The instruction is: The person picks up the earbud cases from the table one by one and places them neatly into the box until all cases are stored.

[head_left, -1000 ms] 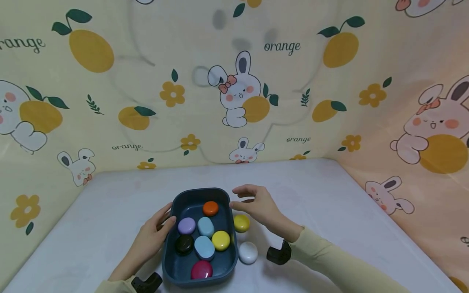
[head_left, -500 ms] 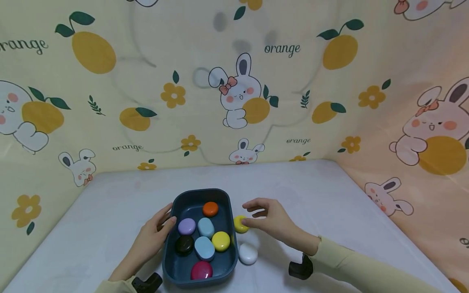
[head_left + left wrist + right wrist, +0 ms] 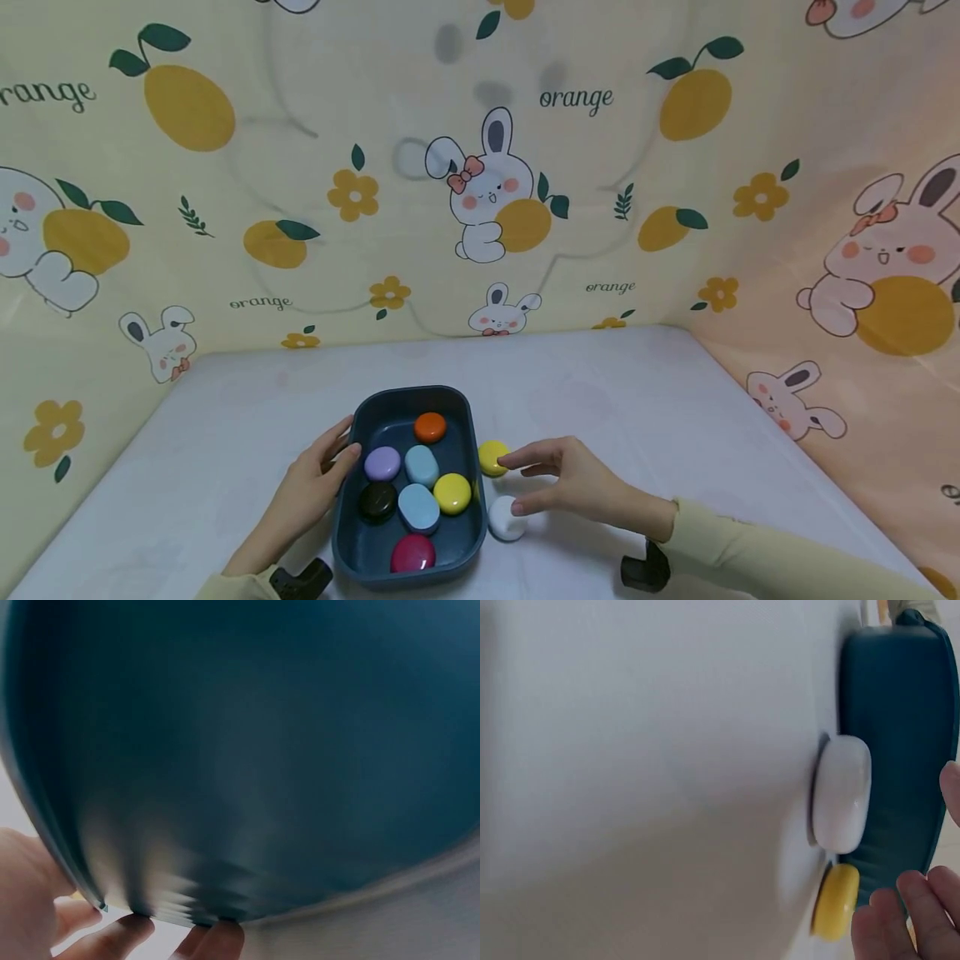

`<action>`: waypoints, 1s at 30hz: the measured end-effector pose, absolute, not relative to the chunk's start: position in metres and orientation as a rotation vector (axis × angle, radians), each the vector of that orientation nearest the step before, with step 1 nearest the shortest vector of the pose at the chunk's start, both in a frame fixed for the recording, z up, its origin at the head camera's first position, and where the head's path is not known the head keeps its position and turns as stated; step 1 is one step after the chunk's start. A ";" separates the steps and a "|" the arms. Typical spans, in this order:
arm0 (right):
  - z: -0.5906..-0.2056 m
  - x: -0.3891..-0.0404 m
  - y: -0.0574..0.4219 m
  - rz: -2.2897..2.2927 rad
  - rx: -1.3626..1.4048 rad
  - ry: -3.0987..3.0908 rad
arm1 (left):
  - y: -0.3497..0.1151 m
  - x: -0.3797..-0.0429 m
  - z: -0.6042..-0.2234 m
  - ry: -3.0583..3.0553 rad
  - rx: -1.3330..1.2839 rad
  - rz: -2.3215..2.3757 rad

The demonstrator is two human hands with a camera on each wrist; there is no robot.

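Note:
My left hand (image 3: 311,482) rests its fingers along the left wall of a dark blue rectangular tray (image 3: 393,432). In the left wrist view the fingertips (image 3: 120,936) touch the outside of that wall. Over the table right of the tray hovers my right hand (image 3: 581,483), fingers spread loosely and holding nothing. Beneath its thumb lies a glossy white pebble (image 3: 504,521), partly covered in the head view. Just beyond, a yellow pebble (image 3: 491,458) sits at the tray's right side, near the index fingertip. The right wrist view shows the white pebble (image 3: 841,795) against the tray wall.
Inside the tray lie an orange pebble (image 3: 431,427), a purple one (image 3: 382,463), a black one (image 3: 377,502), another yellow one (image 3: 452,493), two light blue ones and a dark red one (image 3: 413,553). A patterned cloth (image 3: 420,283) walls the white table's back and sides.
My right hand has drawn back from the tray's far right side, passing the yellow pebble, and come nearer over the white one. The left hand and the tray have stayed in place.

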State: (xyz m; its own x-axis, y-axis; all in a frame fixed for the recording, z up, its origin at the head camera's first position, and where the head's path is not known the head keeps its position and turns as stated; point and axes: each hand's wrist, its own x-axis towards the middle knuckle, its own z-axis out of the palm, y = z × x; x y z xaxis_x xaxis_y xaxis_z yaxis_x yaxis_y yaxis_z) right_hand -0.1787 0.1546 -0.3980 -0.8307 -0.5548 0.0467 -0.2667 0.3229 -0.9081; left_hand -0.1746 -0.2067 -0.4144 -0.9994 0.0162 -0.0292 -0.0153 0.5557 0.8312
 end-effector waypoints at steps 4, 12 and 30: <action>-0.403 -0.176 0.154 -1.520 -0.708 2.292 | -0.207 -0.174 -0.414 2.733 -0.001 1.472; -0.409 -0.176 0.152 -1.528 -0.683 2.277 | -0.205 -0.173 -0.414 2.734 -0.005 1.476; -0.421 -0.177 0.153 -1.452 -0.738 2.291 | -0.204 -0.173 -0.414 2.751 0.000 1.458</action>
State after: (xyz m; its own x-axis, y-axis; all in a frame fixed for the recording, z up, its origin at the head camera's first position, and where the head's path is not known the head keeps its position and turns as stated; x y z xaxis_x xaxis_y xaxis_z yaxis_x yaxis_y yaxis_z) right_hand -0.1771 0.1528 -0.4206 -0.8119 -0.5838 -0.0007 -0.2485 0.3467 -0.9044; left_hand -0.1727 -0.2037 -0.4141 -0.9996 0.0131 -0.0253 -0.0136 0.5615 0.8274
